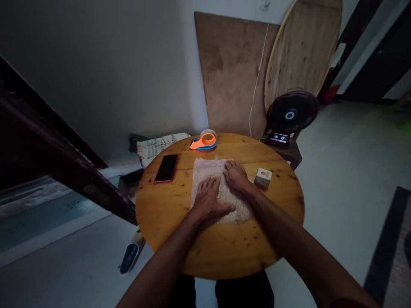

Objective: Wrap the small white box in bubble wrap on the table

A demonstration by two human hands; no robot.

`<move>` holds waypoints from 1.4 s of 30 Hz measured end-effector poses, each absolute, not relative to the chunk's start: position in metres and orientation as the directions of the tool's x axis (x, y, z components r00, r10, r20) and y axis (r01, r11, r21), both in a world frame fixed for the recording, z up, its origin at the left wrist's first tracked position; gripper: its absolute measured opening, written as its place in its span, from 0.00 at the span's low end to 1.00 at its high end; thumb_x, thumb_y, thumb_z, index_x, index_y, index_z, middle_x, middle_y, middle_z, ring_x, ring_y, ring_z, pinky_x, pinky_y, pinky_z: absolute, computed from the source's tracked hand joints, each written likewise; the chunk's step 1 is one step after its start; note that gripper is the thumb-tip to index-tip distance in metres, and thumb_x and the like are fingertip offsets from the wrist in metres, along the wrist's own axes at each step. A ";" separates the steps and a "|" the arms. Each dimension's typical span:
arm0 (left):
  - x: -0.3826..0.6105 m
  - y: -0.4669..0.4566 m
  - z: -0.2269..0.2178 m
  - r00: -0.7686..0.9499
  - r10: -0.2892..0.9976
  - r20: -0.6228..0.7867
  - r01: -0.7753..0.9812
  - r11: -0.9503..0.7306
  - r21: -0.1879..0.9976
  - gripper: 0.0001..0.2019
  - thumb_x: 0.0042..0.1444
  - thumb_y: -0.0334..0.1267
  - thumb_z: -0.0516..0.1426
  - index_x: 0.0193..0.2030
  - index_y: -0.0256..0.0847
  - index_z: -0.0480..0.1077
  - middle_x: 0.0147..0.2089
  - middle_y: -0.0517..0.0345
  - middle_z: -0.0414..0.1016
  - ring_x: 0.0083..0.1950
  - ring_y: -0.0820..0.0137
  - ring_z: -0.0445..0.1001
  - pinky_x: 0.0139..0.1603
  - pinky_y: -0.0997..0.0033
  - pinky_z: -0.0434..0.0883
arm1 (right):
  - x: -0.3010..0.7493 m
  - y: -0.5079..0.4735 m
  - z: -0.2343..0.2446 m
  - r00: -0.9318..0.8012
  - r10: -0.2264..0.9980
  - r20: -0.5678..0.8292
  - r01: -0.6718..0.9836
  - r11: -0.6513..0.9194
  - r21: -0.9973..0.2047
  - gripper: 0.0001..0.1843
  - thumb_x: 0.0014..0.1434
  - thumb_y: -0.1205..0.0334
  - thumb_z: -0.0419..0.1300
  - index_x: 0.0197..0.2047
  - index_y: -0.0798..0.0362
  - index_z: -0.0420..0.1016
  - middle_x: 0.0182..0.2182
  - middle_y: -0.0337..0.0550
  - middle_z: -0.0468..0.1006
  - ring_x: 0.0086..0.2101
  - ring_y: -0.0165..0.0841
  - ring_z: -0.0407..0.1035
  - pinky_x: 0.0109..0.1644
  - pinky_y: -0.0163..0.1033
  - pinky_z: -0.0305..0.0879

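Head view. Round wooden table (224, 254); bubble wrap (226, 195) lies flat near its middle, in front of the person, within easy reach of both arms. Left hand (208, 200): palm down on the wrap, fingers together, thumb stretched out sideways, grasping nothing. Right hand (236, 174): laid on the wrap's upper right part, fingers extended, likewise no grip seen. The spread contact looks meant to press the light sheet flat and stop it sliding. Whether anything lies beneath the palms cannot be told.

Around the wrap: tape dispenser (199, 144), orange, beyond the far edge; phone (166, 168), screen dark, to the left; small box (263, 177) to the right, near the right forearm. All three sit apart from the sheet, perhaps to leave it room. Behind, a large brown board (234, 72) leans against the wall, probably just stored there.
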State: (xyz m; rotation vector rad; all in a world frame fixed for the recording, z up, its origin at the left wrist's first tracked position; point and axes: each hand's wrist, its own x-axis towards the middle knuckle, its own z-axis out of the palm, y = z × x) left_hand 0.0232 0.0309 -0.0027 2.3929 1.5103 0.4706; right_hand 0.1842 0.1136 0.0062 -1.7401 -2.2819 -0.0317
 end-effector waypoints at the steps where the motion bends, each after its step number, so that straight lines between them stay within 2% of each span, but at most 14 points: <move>1: 0.023 0.031 -0.002 0.403 0.907 0.124 0.817 -0.418 0.397 0.54 0.42 0.68 0.57 0.69 0.34 0.48 0.71 0.40 0.48 0.72 0.50 0.46 0.70 0.50 0.47 | 0.186 0.114 0.003 -0.245 0.941 0.235 0.948 0.283 -0.144 0.21 0.66 0.60 0.45 0.57 0.59 0.65 0.57 0.55 0.68 0.55 0.43 0.61 0.58 0.44 0.55; 4: 0.024 0.030 -0.002 0.394 0.909 0.136 0.808 -0.413 0.421 0.51 0.44 0.64 0.58 0.69 0.34 0.49 0.71 0.40 0.49 0.71 0.50 0.47 0.70 0.49 0.48 | 0.186 0.113 0.000 -0.260 0.935 0.243 0.942 0.301 -0.150 0.20 0.66 0.59 0.45 0.56 0.57 0.65 0.58 0.53 0.68 0.55 0.43 0.60 0.57 0.45 0.55; 9: 0.014 0.029 0.008 0.337 0.932 0.135 0.766 -0.355 0.536 0.36 0.57 0.50 0.53 0.68 0.35 0.50 0.69 0.42 0.54 0.69 0.56 0.55 0.68 0.54 0.56 | 0.186 0.112 0.001 -0.259 0.937 0.235 0.939 0.302 -0.167 0.20 0.65 0.58 0.46 0.56 0.58 0.66 0.57 0.53 0.68 0.54 0.43 0.61 0.57 0.44 0.55; 11: 0.009 0.032 0.018 0.363 0.922 0.135 0.776 -0.379 0.505 0.31 0.60 0.48 0.51 0.67 0.35 0.54 0.68 0.42 0.56 0.69 0.58 0.55 0.68 0.56 0.56 | 0.187 0.112 0.001 -0.267 0.933 0.242 0.934 0.313 -0.174 0.20 0.65 0.59 0.46 0.55 0.58 0.66 0.57 0.53 0.68 0.54 0.43 0.61 0.57 0.44 0.55; 15: 0.003 0.053 0.032 0.383 0.907 0.174 0.832 -0.421 0.362 0.24 0.61 0.46 0.50 0.63 0.41 0.60 0.68 0.45 0.58 0.70 0.58 0.55 0.69 0.55 0.55 | 0.187 0.113 0.000 -0.265 0.935 0.236 0.933 0.310 -0.183 0.21 0.65 0.58 0.46 0.57 0.58 0.66 0.58 0.53 0.67 0.56 0.43 0.60 0.58 0.44 0.54; 18: 0.000 0.074 0.025 0.364 0.915 0.174 0.878 -0.399 0.263 0.25 0.62 0.49 0.48 0.64 0.41 0.59 0.68 0.45 0.58 0.71 0.56 0.52 0.69 0.51 0.53 | 0.187 0.114 0.001 -0.264 0.942 0.206 0.936 0.302 -0.179 0.22 0.65 0.58 0.46 0.58 0.58 0.65 0.59 0.54 0.66 0.57 0.43 0.60 0.58 0.45 0.54; 20: -0.003 0.085 0.014 0.328 0.935 0.137 0.912 -0.351 0.214 0.28 0.63 0.53 0.46 0.65 0.40 0.58 0.69 0.44 0.54 0.71 0.53 0.49 0.68 0.45 0.49 | 0.188 0.114 0.002 -0.273 0.941 0.200 0.936 0.308 -0.172 0.22 0.65 0.58 0.46 0.59 0.58 0.64 0.60 0.54 0.65 0.57 0.43 0.59 0.59 0.45 0.54; 24: -0.007 0.091 -0.002 0.255 0.963 0.091 0.947 -0.268 0.176 0.34 0.60 0.61 0.43 0.66 0.40 0.55 0.72 0.43 0.47 0.73 0.50 0.43 0.68 0.38 0.41 | 0.190 0.114 0.002 -0.282 0.937 0.208 0.936 0.316 -0.154 0.24 0.66 0.56 0.46 0.60 0.58 0.63 0.62 0.53 0.63 0.58 0.44 0.58 0.60 0.46 0.53; 33: -0.010 0.086 0.003 0.219 0.971 0.098 0.951 -0.235 0.201 0.36 0.58 0.63 0.44 0.66 0.40 0.55 0.72 0.41 0.48 0.72 0.51 0.45 0.67 0.40 0.43 | 0.188 0.115 0.000 -0.237 0.950 0.203 0.953 0.269 -0.143 0.27 0.66 0.54 0.45 0.63 0.59 0.61 0.64 0.53 0.61 0.60 0.44 0.56 0.61 0.47 0.51; 42: -0.013 0.090 -0.003 0.190 0.979 0.079 0.957 -0.203 0.208 0.40 0.57 0.64 0.44 0.68 0.38 0.51 0.72 0.39 0.46 0.73 0.52 0.43 0.68 0.40 0.42 | 0.189 0.118 -0.004 -0.212 0.954 0.213 0.961 0.243 -0.131 0.28 0.66 0.52 0.46 0.63 0.60 0.60 0.63 0.54 0.61 0.61 0.43 0.54 0.61 0.48 0.50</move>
